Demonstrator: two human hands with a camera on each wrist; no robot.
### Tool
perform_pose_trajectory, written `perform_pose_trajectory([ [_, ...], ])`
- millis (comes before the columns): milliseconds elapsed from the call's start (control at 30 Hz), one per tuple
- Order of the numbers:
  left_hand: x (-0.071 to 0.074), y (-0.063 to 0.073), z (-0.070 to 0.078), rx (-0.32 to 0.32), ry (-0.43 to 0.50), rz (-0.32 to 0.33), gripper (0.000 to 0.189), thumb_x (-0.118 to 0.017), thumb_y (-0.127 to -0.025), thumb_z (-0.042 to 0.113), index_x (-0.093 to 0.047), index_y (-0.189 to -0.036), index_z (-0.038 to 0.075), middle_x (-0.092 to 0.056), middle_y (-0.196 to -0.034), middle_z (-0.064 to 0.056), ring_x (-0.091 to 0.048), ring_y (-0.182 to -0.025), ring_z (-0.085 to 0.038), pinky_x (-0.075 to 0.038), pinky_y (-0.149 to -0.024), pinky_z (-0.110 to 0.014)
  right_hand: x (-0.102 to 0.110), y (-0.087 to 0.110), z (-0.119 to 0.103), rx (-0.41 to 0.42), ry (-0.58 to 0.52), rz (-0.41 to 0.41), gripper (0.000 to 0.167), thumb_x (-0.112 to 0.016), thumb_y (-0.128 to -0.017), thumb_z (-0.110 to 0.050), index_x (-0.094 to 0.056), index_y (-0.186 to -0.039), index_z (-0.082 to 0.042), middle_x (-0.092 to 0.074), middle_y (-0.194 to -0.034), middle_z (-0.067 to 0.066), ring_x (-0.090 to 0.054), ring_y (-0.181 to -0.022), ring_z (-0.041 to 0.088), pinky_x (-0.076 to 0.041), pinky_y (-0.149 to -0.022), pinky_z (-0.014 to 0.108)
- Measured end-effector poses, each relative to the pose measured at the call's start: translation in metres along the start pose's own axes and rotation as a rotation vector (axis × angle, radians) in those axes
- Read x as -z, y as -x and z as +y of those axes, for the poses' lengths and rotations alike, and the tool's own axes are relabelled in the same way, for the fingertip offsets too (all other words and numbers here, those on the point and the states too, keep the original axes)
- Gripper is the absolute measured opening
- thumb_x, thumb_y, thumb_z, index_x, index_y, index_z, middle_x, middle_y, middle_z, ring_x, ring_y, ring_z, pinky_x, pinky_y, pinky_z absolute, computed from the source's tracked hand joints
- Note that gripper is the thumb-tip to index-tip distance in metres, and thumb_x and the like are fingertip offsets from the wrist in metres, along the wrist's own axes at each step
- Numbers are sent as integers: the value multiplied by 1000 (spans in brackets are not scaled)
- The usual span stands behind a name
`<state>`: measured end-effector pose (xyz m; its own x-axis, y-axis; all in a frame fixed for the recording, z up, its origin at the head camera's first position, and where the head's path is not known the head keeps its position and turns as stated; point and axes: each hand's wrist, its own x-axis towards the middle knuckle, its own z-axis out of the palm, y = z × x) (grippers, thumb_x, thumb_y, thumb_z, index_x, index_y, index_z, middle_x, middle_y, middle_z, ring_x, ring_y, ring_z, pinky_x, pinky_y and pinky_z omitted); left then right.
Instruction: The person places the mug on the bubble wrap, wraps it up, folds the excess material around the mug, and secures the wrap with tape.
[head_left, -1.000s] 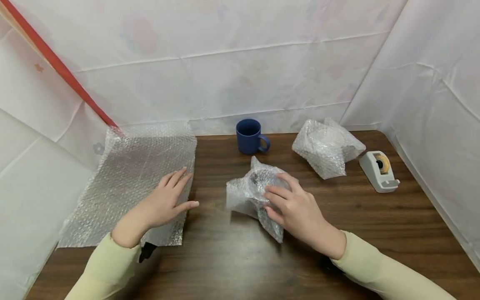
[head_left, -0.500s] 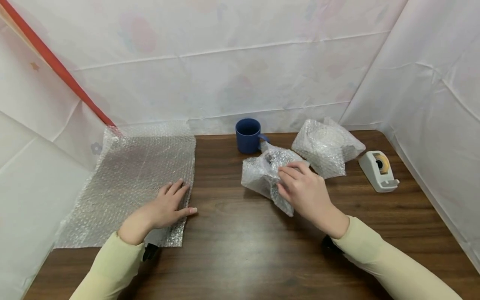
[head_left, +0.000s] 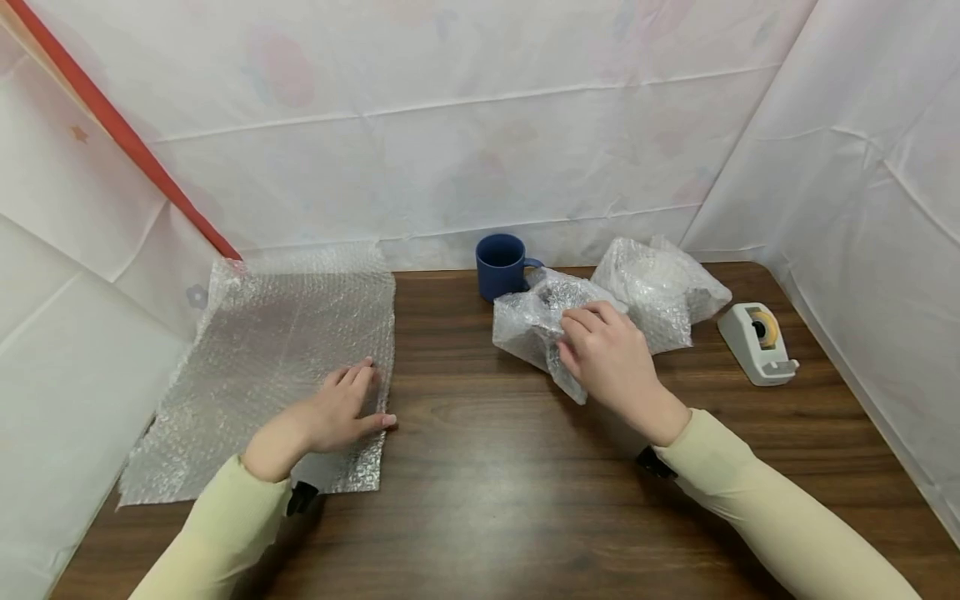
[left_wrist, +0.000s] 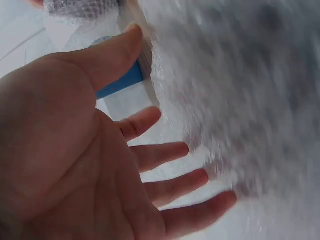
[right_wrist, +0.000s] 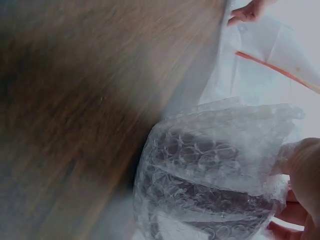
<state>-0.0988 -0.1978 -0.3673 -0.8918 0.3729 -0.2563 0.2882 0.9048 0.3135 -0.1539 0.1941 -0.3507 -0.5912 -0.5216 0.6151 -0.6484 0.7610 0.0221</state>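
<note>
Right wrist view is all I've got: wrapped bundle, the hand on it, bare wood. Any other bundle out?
Observer: Yes. In the head view, a second wrapped bundle sits to the right of the held bundle.

Operator: Anything unwrapped on the table?

Observer: A blue mug stands upright near the back edge.

Operator: Tape within reach of the right hand?

Observer: Probably an easy reach: a white tape dispenser with a yellow roll is further right, beyond both bundles.
</note>
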Motion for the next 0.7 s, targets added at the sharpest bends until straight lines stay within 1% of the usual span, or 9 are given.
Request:
perform_pose_trajectory([
  [67,2,-1,0,-20,3,-22,53,-62,-96,47,-53,-122,2,-24,-154,-34,-28,-134,-57,-32,-103,-69,0,0,3,-21,-43,-45,33,-79,-82,-19,-73,-108,0,-71,-112,13,-60,-106,33,-51,-90,46],
  [133,5,-3,1,-50,-16,-46,41,-63,-96,45,-56,-112,8,-27,-154,-32,-31,-132,-55,-38,-99,-67,2,0,6,-43,-97,-93,41,-81,-82,-23,-72,-115,0,-70,-117,13,-59,-110,33,-48,-93,49],
  [200,7,-6,3,-103,-48,-69,31,-64,-97,40,-59,-109,13,-30,-153,-30,-34,-131,-53,-41,-97,-66,5,1,10,-68,-164,-124,48,-82,-82,-27,-70,-120,0,-69,-120,13,-58,-113,33,-46,-96,51],
  [300,11,-12,7,-202,-106,-85,21,-68,-95,28,-62,-112,17,-35,-151,-26,-38,-128,-49,-44,-94,-63,9,4,15,-86,-272,-127,50,-82,-83,-27,-69,-123,0,-68,-123,13,-57,-116,32,-44,-99,51],
  [367,14,-15,10,-268,-141,-99,24,-69,-93,20,-63,-117,19,-37,-150,-25,-39,-128,-47,-46,-94,-62,12,7,18,-82,-338,-99,46,-81,-84,-23,-69,-122,1,-68,-122,13,-57,-116,32,-44,-100,50],
  [500,18,-22,18,-367,-209,-150,46,-69,-90,7,-62,-134,21,-36,-150,-24,-40,-127,-41,-49,-93,-54,16,12,20,-50,-406,-1,36,-75,-85,-13,-71,-118,1,-69,-119,14,-57,-116,33,-41,-100,52],
  [600,18,-26,26,-393,-247,-192,62,-70,-87,4,-56,-144,24,-34,-150,-21,-39,-126,-35,-50,-90,-46,21,16,19,-26,-427,90,32,-72,-83,-10,-72,-113,1,-70,-116,13,-57,-113,35,-39,-99,53],
  [700,17,-28,32,-376,-269,-224,75,-76,-80,11,-49,-149,26,-32,-147,-18,-38,-123,-31,-51,-87,-41,28,21,15,10,-454,154,28,-67,-85,-10,-73,-109,1,-71,-113,12,-57,-110,36,-39,-98,49],
])
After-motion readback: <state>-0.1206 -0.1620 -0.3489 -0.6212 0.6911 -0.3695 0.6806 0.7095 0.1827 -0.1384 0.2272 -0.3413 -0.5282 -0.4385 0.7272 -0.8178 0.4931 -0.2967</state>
